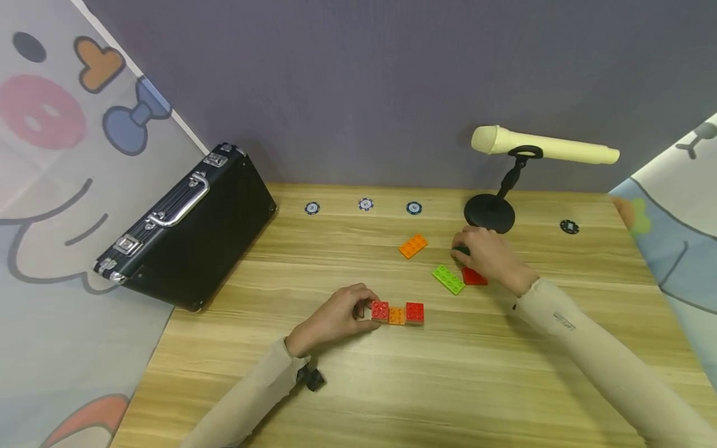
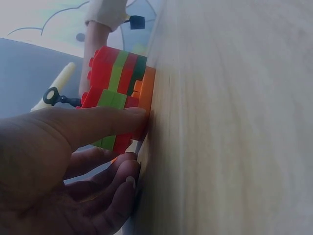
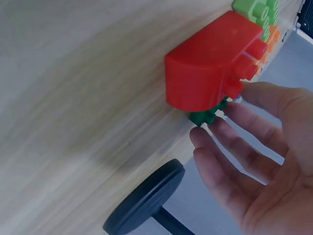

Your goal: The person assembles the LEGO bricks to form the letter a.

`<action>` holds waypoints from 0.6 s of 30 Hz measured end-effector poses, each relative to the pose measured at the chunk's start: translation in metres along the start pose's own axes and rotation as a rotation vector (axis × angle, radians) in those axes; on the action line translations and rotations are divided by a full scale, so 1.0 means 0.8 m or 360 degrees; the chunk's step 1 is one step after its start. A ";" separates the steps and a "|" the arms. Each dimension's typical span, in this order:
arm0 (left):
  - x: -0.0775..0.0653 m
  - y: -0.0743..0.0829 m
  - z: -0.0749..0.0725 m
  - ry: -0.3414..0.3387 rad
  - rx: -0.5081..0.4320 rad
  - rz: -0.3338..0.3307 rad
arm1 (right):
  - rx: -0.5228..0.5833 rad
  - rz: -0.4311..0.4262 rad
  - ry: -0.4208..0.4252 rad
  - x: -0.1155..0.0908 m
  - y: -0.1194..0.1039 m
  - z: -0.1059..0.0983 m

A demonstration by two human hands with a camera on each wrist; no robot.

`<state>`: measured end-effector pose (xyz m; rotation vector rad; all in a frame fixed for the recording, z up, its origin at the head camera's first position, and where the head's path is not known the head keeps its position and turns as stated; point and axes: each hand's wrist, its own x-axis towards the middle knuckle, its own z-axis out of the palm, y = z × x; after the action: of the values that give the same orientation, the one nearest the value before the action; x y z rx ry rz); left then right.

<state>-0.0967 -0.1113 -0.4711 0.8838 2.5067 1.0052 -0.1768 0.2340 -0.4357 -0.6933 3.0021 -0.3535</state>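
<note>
Low on the wooden table, my left hand [image 1: 338,316] holds a toy brick build by its left end, thumb along one side and fingers on the other. The build has an orange base brick [image 1: 396,316] with two striped stacks on it, each topped by a red brick [image 1: 414,312]. In the left wrist view the stack layers [image 2: 113,68] show red and lime, with dark green low in the farther one. My right hand [image 1: 493,256] has its thumb and fingers around a dark green brick [image 3: 203,116], partly hidden. Right beside it is a red brick with a curved end [image 3: 210,63].
A lime brick [image 1: 448,279] and an orange brick [image 1: 413,246] lie between the hands. Behind my right hand stands a cream microphone [image 1: 560,147] on a black stand [image 1: 489,213]. Several poker chips [image 1: 366,204] line the back; a black case [image 1: 196,239] stands left.
</note>
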 end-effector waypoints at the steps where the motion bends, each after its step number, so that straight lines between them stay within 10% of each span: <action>1: 0.000 0.000 0.000 -0.0001 -0.0001 -0.0002 | -0.0009 0.0001 -0.0009 0.000 0.000 0.000; 18: -0.002 0.002 0.000 -0.0009 0.0012 -0.0018 | -0.0159 -0.0173 0.0076 -0.002 -0.006 0.004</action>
<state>-0.0947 -0.1112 -0.4697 0.8722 2.5095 0.9889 -0.1729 0.2299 -0.4378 -0.8708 3.0521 -0.2286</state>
